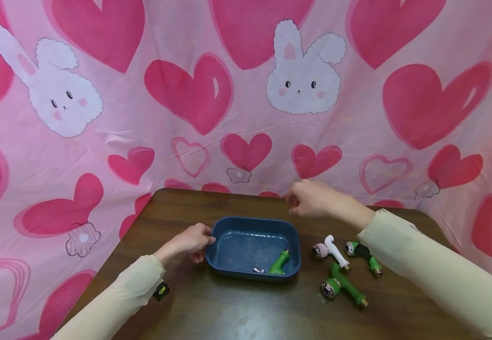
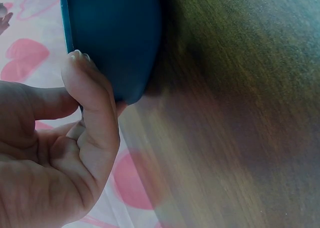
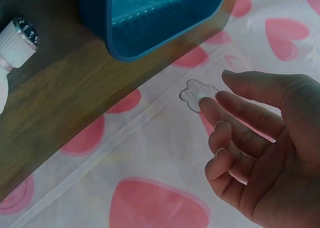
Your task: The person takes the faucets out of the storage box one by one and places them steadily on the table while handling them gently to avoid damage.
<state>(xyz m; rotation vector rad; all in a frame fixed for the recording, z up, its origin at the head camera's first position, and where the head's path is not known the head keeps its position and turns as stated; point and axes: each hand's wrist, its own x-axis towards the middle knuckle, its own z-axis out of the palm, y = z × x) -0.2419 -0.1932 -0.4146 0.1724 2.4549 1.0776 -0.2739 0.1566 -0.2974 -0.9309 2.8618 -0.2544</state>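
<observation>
My left hand [image 1: 194, 242] grips the left rim of a dark blue rectangular tray [image 1: 252, 275]. In the left wrist view the thumb lies at the rim and the curled fingers [image 2: 97, 107] press against the outer wall. A green tap-like piece [image 1: 279, 264] and a small silvery bit [image 1: 258, 270] lie in the front right of the tray. My right hand [image 1: 309, 198] is raised past the tray's back right corner. Its fingers hang loosely curled with nothing between them, as the right wrist view shows.
Right of the tray lie a white tap-like fitting [image 1: 333, 251], a green-and-black one [image 1: 362, 252] under the right forearm and a green one [image 1: 348, 283] nearer the front. A pink heart-patterned cloth [image 1: 246, 118] hangs behind the brown wooden table [image 1: 237, 311].
</observation>
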